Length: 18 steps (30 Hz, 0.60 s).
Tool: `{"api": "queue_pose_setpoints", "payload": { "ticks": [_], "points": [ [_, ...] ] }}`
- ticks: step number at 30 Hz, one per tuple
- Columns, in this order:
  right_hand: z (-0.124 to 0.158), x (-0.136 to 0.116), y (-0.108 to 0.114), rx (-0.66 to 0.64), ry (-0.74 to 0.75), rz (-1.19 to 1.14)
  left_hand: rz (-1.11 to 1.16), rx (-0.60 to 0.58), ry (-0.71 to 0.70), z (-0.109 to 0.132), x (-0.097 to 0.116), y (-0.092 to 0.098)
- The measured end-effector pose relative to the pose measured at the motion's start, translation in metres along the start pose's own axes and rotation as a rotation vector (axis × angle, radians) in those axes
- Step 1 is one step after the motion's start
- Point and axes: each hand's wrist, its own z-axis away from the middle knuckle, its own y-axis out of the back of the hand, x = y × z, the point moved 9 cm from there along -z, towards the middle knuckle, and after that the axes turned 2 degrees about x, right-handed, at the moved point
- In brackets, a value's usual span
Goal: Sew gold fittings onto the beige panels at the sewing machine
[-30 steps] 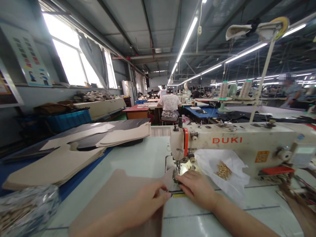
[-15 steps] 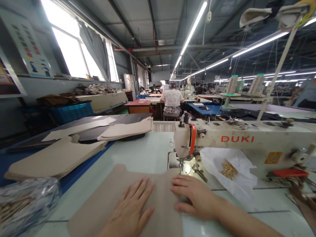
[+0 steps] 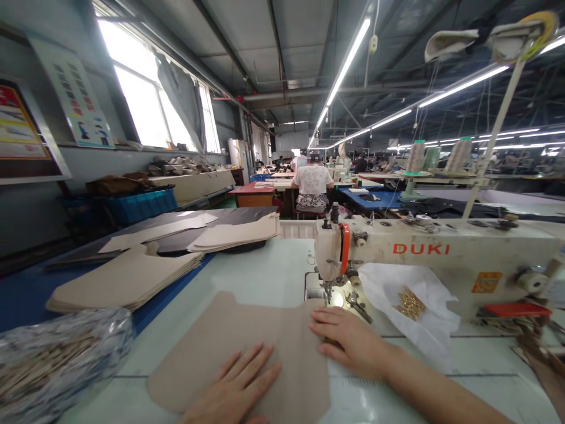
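Observation:
A flat beige cut piece [image 3: 265, 330] lies on the pale sewing table, its upper right edge close to the needle of the sewing machine [image 3: 424, 244]. My left hand [image 3: 238, 383] rests flat on the piece, fingers spread, at the bottom of the view. On the piece's right edge lies my right hand [image 3: 346, 335], fingers stretched out and the thumb beside them. The presser foot [image 3: 327, 288] stands just above that hand. Whether the needle is in the fabric is too small to tell.
White paper with small gold metal parts [image 3: 410, 303] lies by the machine. Left are stacked beige pieces [image 3: 128, 277] and a clear plastic bag of strips [image 3: 62, 359]. A thread stand [image 3: 497, 129] rises on the right. Farther back sits a person [image 3: 312, 182].
My left hand has slid down toward the near edge on the beige piece. The right hand has stayed almost in place. The whole view has shifted slightly left.

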Motion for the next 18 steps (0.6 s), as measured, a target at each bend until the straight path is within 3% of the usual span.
{"api": "queue_pose_setpoints", "payload": {
  "ticks": [5,8,10,13,15,18],
  "points": [
    [0.011,0.0,-0.003,0.059,0.006,0.076,0.06,-0.029,0.09,0.005,0.012,0.007],
    [0.016,0.007,-0.01,0.131,0.082,0.122,0.101,0.107,0.15,0.02,-0.006,0.041],
    [0.017,0.014,-0.014,0.162,0.102,0.143,0.096,0.281,0.331,0.047,-0.047,0.081],
    [0.018,0.018,-0.019,0.136,0.103,0.196,-0.008,0.476,0.782,0.117,-0.128,0.141],
    [0.018,0.018,-0.019,0.125,0.103,0.23,-0.001,0.402,1.038,0.161,-0.174,0.156],
    [0.017,0.017,-0.018,0.126,0.109,0.252,0.074,0.292,1.079,0.19,-0.208,0.153]
  ]
}}
